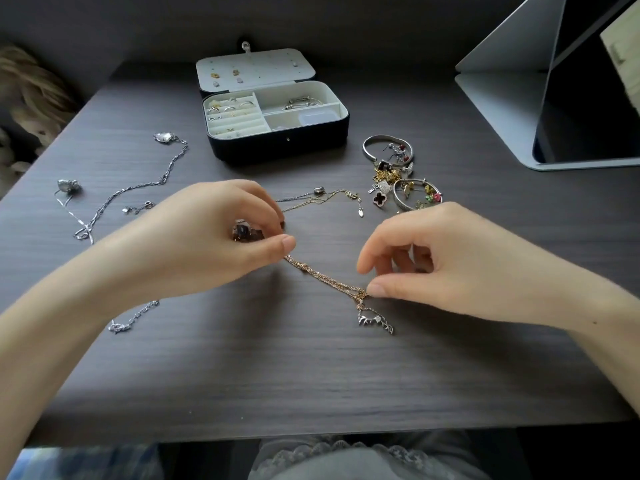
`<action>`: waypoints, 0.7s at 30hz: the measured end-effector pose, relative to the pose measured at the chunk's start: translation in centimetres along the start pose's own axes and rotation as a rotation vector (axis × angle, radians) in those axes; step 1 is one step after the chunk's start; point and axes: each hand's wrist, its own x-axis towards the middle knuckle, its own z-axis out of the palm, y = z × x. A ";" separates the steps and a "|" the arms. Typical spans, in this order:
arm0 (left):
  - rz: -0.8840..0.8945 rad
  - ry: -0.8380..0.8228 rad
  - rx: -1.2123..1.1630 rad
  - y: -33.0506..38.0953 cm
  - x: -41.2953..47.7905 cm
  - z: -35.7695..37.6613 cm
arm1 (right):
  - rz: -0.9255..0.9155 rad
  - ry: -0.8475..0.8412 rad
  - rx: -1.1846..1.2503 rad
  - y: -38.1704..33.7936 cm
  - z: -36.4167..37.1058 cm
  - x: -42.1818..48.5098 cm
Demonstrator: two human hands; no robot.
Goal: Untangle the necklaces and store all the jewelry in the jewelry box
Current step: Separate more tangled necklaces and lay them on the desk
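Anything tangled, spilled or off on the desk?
Yes. The rose-gold chain stretched between the left hand and right hand shows a small knot. Bangles and earrings lie heaped right of the open jewelry box.

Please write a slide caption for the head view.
Left hand and right hand stretch a rose-gold chain necklace before the open dark jewelry box.

Dim, soft daylight — faint shadows, slight softness, edges bowed by wide-angle.
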 end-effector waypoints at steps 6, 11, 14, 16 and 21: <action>0.067 0.090 0.056 0.0 -0.2 0.4 | 0.007 -0.077 -0.131 0.4 0.4 0.2; 0.355 0.189 0.099 1.4 -0.4 1.5 | 0.023 -0.048 -0.075 0.2 0.0 0.3; 0.478 0.116 0.077 1.9 -0.6 2.9 | 0.045 -0.012 0.030 0.3 -0.4 0.3; 0.498 0.060 0.089 1.6 -0.7 3.6 | 0.056 -0.019 0.042 0.3 -0.6 0.3; 0.517 0.009 0.149 1.3 -0.7 4.2 | 0.117 0.012 0.106 0.8 -0.7 0.5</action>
